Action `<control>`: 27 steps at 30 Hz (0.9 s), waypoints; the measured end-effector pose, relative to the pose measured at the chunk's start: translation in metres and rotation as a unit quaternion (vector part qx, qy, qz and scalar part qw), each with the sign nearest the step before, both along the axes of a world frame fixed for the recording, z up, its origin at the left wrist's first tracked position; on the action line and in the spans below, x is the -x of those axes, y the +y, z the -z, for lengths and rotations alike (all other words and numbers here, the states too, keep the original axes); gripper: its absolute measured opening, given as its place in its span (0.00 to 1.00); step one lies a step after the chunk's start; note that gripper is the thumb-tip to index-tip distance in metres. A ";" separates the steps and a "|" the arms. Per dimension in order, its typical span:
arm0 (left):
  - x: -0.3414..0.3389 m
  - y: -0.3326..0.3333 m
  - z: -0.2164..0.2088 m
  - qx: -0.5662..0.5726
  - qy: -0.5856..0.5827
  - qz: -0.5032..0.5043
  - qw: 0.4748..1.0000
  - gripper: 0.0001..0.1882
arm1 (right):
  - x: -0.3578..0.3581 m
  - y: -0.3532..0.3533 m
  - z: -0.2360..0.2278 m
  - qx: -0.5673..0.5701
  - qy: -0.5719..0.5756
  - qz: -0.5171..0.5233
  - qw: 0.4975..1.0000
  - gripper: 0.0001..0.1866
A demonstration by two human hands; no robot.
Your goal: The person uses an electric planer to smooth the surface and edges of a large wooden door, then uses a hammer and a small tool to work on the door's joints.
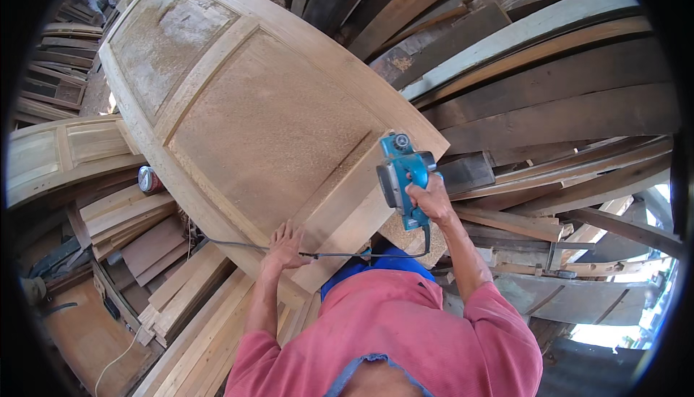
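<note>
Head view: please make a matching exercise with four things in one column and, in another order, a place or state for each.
1. electric planer
2. left hand
3. red can
4. power cord

A. flat on the wooden door's lower edge
B. on the stacked boards left of the door
C. gripped in the right hand
D. running across the door's lower end

Pairs: 1-C, 2-A, 3-B, 4-D

teal electric planer (pixel 402 177) – upright on door's end rail | panelled wooden door (pixel 253 115) – flat, sawdust-covered
</note>
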State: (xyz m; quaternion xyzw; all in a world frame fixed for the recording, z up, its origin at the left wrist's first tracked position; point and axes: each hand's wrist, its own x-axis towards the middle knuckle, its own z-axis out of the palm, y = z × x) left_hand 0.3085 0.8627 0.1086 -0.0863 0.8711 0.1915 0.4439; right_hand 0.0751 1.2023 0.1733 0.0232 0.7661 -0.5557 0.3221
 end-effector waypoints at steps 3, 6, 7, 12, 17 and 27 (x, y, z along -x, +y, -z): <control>0.059 0.058 0.015 -0.003 0.150 -0.036 0.988 0.61 | 0.014 0.044 0.010 -0.065 0.018 0.033 0.997 0.22; 0.138 0.111 0.031 -0.067 0.145 0.141 0.977 0.60 | 0.033 0.090 0.016 -0.102 0.061 0.009 0.993 0.28; 0.162 0.129 0.036 -0.126 0.102 0.178 0.971 0.59 | 0.041 0.101 0.007 -0.107 0.049 -0.001 0.993 0.34; 0.238 0.204 0.075 -0.205 0.199 0.286 0.915 0.58 | 0.067 0.145 0.011 -0.129 0.059 -0.021 0.990 0.34; 0.253 0.201 0.096 -0.243 0.290 0.293 0.878 0.58 | 0.088 0.169 0.025 -0.076 0.036 -0.006 0.996 0.31; 0.324 0.155 0.100 -0.002 0.413 0.265 0.871 0.40 | 0.110 0.161 0.041 -0.002 -0.014 -0.008 1.000 0.29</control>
